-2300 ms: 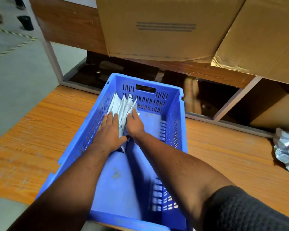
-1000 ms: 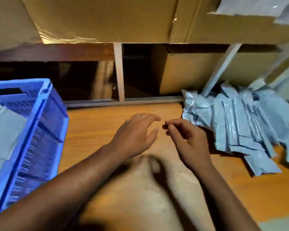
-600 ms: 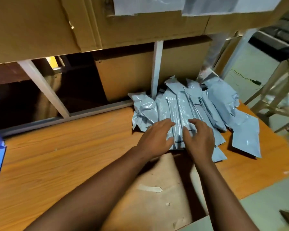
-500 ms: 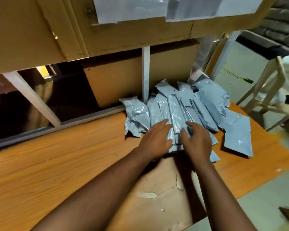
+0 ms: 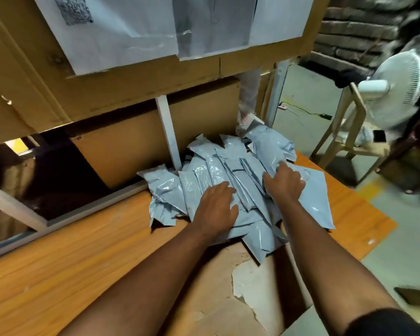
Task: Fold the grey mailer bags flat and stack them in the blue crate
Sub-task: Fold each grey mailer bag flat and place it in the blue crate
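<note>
presently the left hand point(image 5: 216, 207) rests flat on the mailer pile point(image 5: 228, 180) while the right hand point(image 5: 285, 184) curls into its far side; advise separating one bag cleanly before lifting.

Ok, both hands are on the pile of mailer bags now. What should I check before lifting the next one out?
1. Left hand on the pile of grey mailer bags: ok, it rests flat on top, fingers spread.
2. Right hand has a bag: ok, its fingers are curled into the right side of the pile.
3. Only one bag caught: cannot tell, the bags overlap under the fingers.
4. Bare wooden table in front of the pile for folding: ok.
5. Blue crate ready to receive: cannot tell, it is out of view.
6. Loose flat bag at the right: not ok, it lies near the table's edge and may slide.
</note>
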`<act>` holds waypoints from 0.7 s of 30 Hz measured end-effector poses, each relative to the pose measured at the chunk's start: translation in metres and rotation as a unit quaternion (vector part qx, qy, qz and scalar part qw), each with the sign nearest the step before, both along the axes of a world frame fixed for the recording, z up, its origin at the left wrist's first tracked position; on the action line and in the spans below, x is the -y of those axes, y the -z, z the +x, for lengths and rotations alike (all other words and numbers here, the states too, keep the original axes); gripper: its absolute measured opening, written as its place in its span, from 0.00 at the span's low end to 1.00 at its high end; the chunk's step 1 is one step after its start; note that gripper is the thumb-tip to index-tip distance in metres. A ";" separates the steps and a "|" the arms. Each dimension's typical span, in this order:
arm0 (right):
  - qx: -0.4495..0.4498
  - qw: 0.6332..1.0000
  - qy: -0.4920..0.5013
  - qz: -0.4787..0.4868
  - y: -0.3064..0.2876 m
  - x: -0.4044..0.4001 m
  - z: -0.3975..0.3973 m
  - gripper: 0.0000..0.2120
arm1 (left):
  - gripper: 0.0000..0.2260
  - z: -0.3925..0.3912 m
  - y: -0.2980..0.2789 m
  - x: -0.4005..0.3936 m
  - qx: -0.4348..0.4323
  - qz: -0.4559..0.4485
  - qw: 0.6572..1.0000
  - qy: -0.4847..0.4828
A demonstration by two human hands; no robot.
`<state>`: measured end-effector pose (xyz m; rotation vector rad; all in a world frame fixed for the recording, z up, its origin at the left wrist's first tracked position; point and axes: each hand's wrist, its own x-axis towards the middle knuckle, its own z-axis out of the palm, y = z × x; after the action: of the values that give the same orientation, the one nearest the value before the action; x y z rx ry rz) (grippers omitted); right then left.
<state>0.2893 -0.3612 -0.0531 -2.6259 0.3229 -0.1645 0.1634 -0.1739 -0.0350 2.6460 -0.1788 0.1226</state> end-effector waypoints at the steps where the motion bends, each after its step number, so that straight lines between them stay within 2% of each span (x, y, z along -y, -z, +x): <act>1: 0.004 0.999 0.005 -0.031 0.003 0.000 0.002 0.30 | 0.21 0.002 -0.001 0.002 0.000 -0.005 1.000 0.001; 4: 0.002 0.994 0.019 -0.112 0.009 0.004 0.010 0.27 | 0.21 0.004 0.001 0.002 -0.008 -0.013 1.000 0.003; 6: 0.006 0.988 0.017 -0.151 0.014 0.011 0.017 0.20 | 0.20 0.004 0.005 -0.002 -0.020 -0.011 1.000 0.005; 8: 0.029 0.985 0.015 -0.171 0.016 0.017 0.021 0.11 | 0.20 0.003 0.009 -0.008 -0.024 -0.009 1.000 0.002; 10: 0.059 0.985 0.027 -0.158 0.014 0.020 0.020 0.09 | 0.19 -0.001 0.007 -0.014 -0.024 -0.015 1.000 -0.004; 12: 0.109 0.988 0.041 -0.099 0.009 0.017 0.013 0.08 | 0.20 -0.005 0.003 -0.021 -0.011 -0.022 1.000 -0.007; 15: 0.211 0.976 0.014 0.050 -0.004 0.006 -0.014 0.06 | 0.24 -0.016 -0.006 -0.037 0.025 -0.024 0.999 -0.013; 17: 0.246 0.958 -0.047 0.139 -0.015 -0.003 -0.040 0.06 | 0.26 -0.030 -0.015 -0.053 0.059 -0.024 0.998 -0.012; 21: 0.253 0.920 -0.195 0.226 -0.039 -0.034 -0.101 0.09 | 0.35 -0.072 -0.039 -0.087 0.136 -0.004 0.990 -0.040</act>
<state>0.1884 -0.3275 -0.0141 -2.0417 -0.3079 -0.5466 0.0914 -0.0867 0.0037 2.6190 -0.1618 0.5117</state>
